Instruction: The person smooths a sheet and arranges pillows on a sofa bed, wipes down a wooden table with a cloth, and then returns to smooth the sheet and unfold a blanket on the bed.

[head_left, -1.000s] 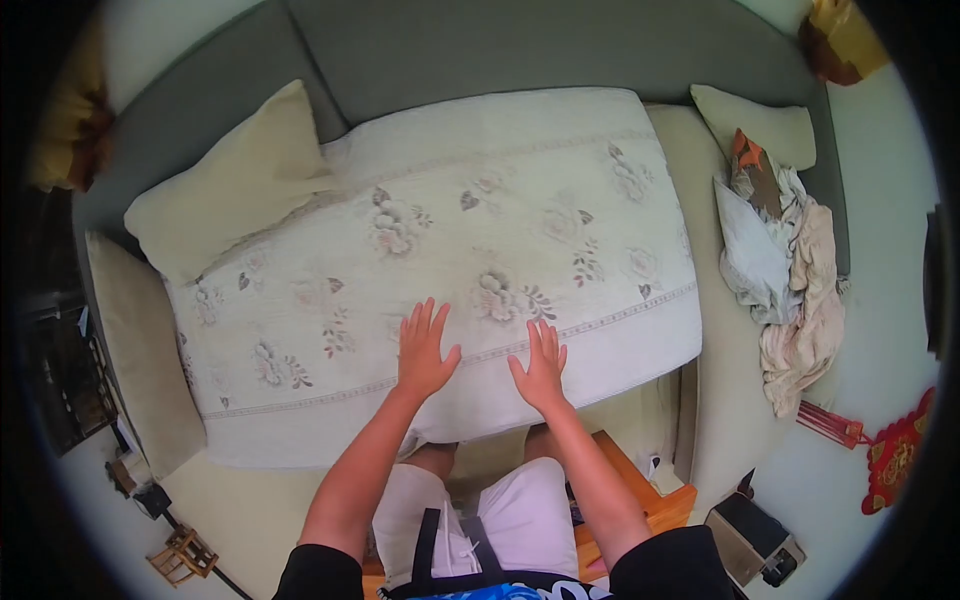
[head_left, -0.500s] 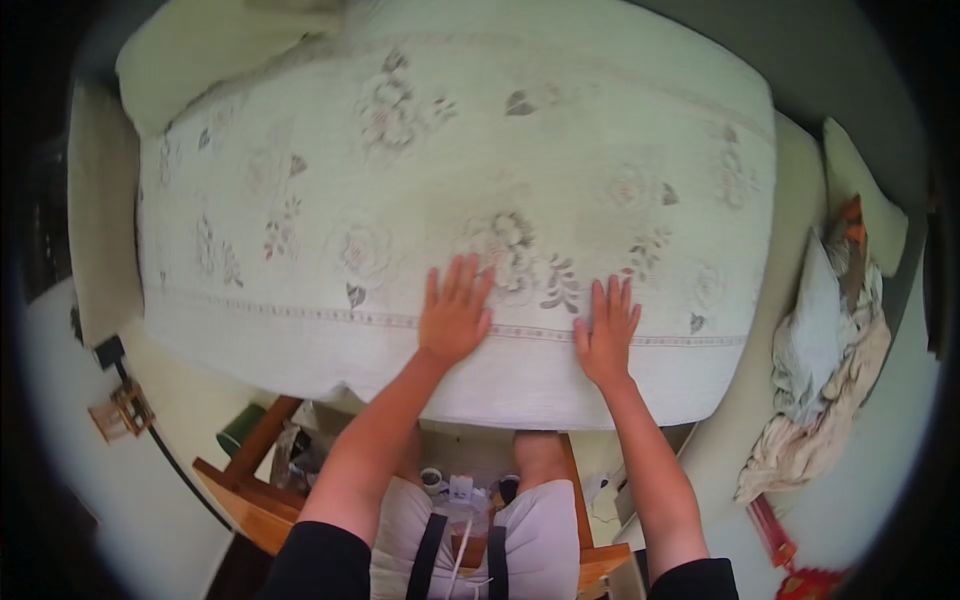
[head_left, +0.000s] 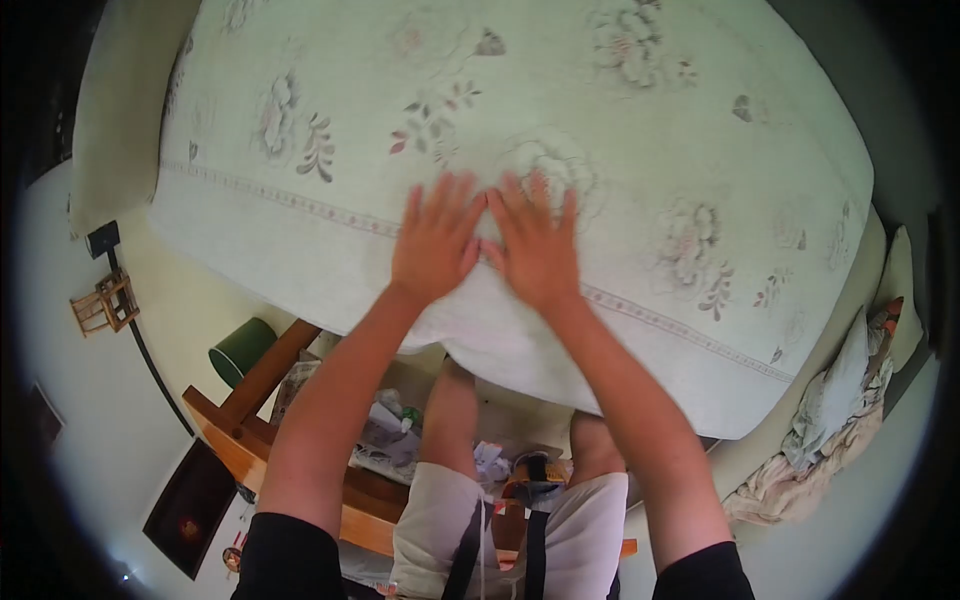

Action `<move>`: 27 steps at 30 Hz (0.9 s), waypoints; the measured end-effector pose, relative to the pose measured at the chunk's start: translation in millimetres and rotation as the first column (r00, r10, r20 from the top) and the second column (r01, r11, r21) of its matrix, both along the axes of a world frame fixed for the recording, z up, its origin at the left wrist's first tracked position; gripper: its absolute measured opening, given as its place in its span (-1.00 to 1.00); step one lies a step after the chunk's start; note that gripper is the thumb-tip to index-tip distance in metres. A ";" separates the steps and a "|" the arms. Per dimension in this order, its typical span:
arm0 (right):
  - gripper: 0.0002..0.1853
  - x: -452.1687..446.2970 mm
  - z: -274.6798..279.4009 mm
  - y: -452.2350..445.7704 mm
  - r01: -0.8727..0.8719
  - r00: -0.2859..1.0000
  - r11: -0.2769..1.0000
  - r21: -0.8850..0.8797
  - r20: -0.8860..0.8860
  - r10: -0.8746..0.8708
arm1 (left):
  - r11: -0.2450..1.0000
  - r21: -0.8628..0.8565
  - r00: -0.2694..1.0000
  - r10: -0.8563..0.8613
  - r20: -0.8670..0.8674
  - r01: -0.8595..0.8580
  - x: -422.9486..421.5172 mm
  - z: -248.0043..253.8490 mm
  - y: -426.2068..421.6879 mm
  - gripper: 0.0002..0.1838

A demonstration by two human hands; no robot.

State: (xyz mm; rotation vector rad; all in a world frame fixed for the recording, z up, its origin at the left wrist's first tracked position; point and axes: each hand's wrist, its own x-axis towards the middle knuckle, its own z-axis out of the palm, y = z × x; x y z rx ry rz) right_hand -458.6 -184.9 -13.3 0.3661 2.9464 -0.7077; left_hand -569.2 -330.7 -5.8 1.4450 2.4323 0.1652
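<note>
A pale bed cover (head_left: 520,100) with printed grey flowers and leaves spreads across the bed in front of me. Flat on it near the dotted border lies my left hand (head_left: 437,235), fingers spread. Beside it, my right hand (head_left: 532,235) also rests palm down with its fingers apart, over a printed flower. The two hands are side by side, thumbs and index fingers close together; I cannot tell whether they touch. Neither one holds anything.
A green bin (head_left: 243,352) and a wooden frame (head_left: 235,425) stand at the lower left. Further left is a small wooden chair (head_left: 105,303). Crumpled cloth (head_left: 800,450) and a pillow (head_left: 905,300) lie at the right. Clutter sits on the floor below.
My hands have come together from a wider spacing, the right one moving beside the left. The view has shifted leftward along the bed, and its cover now looks turned.
</note>
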 end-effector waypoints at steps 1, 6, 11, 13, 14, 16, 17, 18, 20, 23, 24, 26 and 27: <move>-0.31 8.0 -0.4 -32.4 -0.014 0.998 0.999 0.034 0.061 0.012 | 0.993 -0.074 0.995 -0.096 -0.007 0.095 13.6 -6.4 -25.3 -0.30; -0.36 89.2 22.5 -114.6 -0.231 0.952 0.972 -0.030 0.201 0.232 | 0.951 -0.059 0.927 -0.282 0.248 0.305 58.2 21.5 -128.1 -0.34; -0.45 113.7 51.3 -96.4 -0.443 0.866 0.866 -0.234 0.138 0.480 | 0.907 0.034 0.813 -0.393 0.429 0.421 60.6 26.0 -194.1 -0.54; -0.48 117.0 60.9 -90.8 -0.419 0.872 0.865 -0.276 0.143 0.468 | 0.949 0.054 0.892 -0.311 0.327 0.311 57.0 40.5 -186.1 -0.61; -0.50 116.7 62.7 -84.7 -0.419 0.876 0.872 -0.253 0.142 0.461 | 0.963 0.073 0.924 -0.269 0.272 0.259 52.3 45.2 -177.3 -0.65; -0.54 120.1 58.1 -76.1 -0.418 0.893 0.886 -0.201 0.087 0.441 | 0.954 0.147 0.928 -0.292 0.231 0.263 55.2 44.2 -159.9 -0.68; -0.57 122.9 49.7 -78.7 -0.416 0.904 0.893 -0.173 0.030 0.427 | 0.948 0.172 0.928 -0.303 0.215 0.270 60.2 41.0 -152.0 -0.68; -0.59 125.3 42.6 -80.2 -0.412 0.910 0.899 -0.147 -0.028 0.413 | 0.941 0.195 0.928 -0.315 0.199 0.277 65.7 36.8 -144.0 -0.68; -0.63 126.9 40.2 -78.9 -0.414 0.910 0.899 -0.146 -0.023 0.415 | 0.959 0.177 0.941 -0.259 0.217 0.223 83.1 34.6 -126.3 -0.66; -0.67 136.2 43.9 -80.5 -0.383 0.924 0.912 -0.147 -0.066 0.377 | 0.977 0.146 0.972 -0.180 0.153 0.158 119.7 31.0 -123.7 -0.63; -0.68 138.4 43.1 -79.6 -0.371 0.928 0.918 -0.140 -0.091 0.361 | 0.981 0.141 0.982 -0.152 0.109 0.136 129.7 26.7 -124.1 -0.62; -0.67 159.9 38.9 -87.4 -0.308 0.951 0.948 -0.086 -0.012 0.308 | 0.990 0.139 0.996 -0.017 0.088 0.005 161.8 28.3 -135.0 -0.64; -0.66 164.4 38.8 -89.3 -0.274 0.961 0.960 -0.058 0.032 0.276 | 0.988 0.140 0.995 0.048 0.085 -0.060 169.3 30.9 -137.4 -0.65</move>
